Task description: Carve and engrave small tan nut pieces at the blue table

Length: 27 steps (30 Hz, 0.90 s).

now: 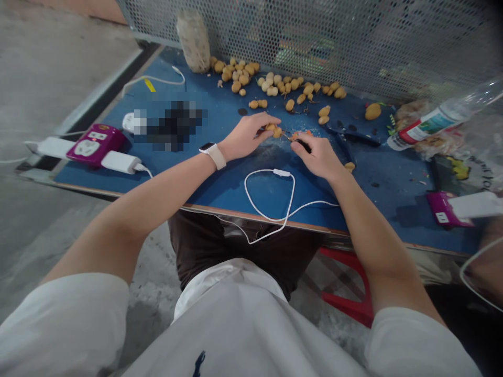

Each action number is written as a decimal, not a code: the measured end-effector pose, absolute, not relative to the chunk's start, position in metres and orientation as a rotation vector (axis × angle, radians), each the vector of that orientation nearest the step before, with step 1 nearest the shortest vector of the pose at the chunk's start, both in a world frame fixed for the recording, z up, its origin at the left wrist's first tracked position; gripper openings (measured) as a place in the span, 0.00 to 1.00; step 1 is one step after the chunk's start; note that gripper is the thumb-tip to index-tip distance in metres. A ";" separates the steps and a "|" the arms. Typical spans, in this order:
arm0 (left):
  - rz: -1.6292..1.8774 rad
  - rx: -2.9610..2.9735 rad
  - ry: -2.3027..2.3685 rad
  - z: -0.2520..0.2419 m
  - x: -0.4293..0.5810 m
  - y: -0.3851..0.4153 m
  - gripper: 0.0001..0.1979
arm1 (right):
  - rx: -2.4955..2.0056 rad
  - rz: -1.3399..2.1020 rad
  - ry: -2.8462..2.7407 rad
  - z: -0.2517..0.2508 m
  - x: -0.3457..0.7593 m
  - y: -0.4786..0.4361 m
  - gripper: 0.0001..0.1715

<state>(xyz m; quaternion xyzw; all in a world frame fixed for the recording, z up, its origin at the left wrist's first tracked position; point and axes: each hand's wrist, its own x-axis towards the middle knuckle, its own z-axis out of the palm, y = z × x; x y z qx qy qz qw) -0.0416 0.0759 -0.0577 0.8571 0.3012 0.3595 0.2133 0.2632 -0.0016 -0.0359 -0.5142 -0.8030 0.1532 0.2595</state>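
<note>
Gourd-like piece (276,131), tan-orange w/ 2 rounded lobes & a narrower waist, is right at the grip: L hand (251,133) pinches it btwn thumb & fingertips, closed down to its width. Fingers hide part of its L end; surface looks fairly smooth, fine detail too small to tell. R hand (320,156), just R of it, is curled round a dark-handled tool (304,146), thin tip toward the piece; can't tell if tip touches. Orange bits (304,133) lie just past R hand's fingers. Beyond the grip, a spread of similar pieces (243,79), mostly tan, some paler; 1 larger tan piece (373,111) sits apart, well R of grip. Plastic bottle (422,128) is farther R. White cord (282,173) loops on body side of grip, on blue tabletop (220,183); purple socket block (94,146) is well L.
</note>
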 end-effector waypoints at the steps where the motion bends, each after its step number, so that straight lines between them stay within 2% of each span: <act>1: 0.996 2.381 0.838 -0.057 -0.042 0.076 0.19 | -1.393 0.417 -2.176 -0.036 0.264 -0.001 0.53; 21: 1.002 2.342 0.853 -0.055 -0.042 0.072 0.21 | -1.367 0.417 -2.193 -0.036 0.264 -0.001 0.47; 27: 1.023 2.286 0.868 -0.054 -0.042 0.070 0.17 | -1.369 0.396 -2.180 -0.036 0.263 -0.001 0.50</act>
